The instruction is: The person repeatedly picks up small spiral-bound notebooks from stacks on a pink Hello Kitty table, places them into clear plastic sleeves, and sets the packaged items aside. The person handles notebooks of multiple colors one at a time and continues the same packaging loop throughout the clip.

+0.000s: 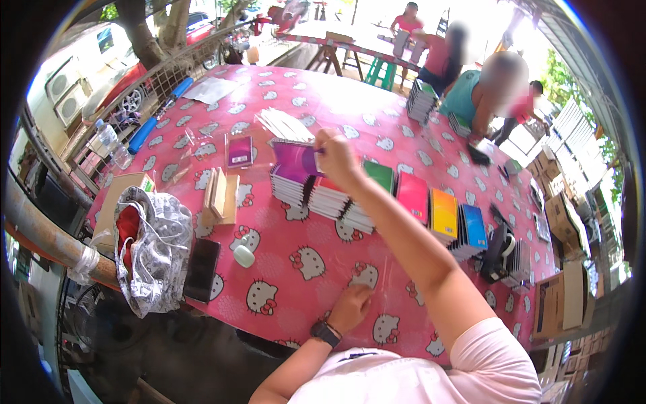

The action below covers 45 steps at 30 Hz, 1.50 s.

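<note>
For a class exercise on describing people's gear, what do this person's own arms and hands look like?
Both forearms are bare, with no gloves. The left wrist, below the left hand, wears a dark wristwatch; no band shows by the right hand. The right sleeve is short, loose and pale pinkish white.

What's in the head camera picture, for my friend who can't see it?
A person's right hand is at the edge of a purple notebook, beside colorful notebook stacks on a pink cat-patterned table. The left hand rests nearer the person, and other people are farther back.
</note>
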Each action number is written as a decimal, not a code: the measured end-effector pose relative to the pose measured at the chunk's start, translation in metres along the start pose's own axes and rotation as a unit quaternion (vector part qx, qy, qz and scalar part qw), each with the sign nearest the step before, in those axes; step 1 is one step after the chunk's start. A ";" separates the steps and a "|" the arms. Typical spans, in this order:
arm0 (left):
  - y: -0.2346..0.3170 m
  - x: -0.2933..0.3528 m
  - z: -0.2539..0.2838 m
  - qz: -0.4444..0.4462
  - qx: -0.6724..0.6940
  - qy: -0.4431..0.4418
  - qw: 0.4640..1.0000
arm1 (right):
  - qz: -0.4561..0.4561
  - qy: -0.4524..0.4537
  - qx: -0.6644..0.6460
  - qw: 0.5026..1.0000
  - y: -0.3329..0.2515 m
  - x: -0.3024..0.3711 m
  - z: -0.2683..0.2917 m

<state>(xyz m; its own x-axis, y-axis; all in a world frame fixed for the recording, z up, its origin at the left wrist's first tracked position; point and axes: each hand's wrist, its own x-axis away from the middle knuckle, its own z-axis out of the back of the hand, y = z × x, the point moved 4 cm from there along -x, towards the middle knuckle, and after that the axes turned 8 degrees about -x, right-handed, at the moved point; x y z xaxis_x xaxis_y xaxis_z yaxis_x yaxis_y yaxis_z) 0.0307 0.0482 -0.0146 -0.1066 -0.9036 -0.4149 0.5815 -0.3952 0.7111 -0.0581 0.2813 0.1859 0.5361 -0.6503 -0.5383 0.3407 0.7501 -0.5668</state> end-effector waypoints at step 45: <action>-0.011 -0.002 -0.024 0.277 0.190 -0.068 0.939 | -0.034 0.070 0.134 0.988 0.022 0.204 0.099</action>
<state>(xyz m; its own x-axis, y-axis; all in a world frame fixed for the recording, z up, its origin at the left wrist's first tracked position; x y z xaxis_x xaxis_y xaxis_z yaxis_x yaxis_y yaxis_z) 0.0438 0.0583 -0.0352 0.0101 -0.9906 0.1361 0.2502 0.1343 0.9588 0.1355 0.1772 0.1252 0.4000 -0.6959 -0.5965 0.5738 0.6976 -0.4291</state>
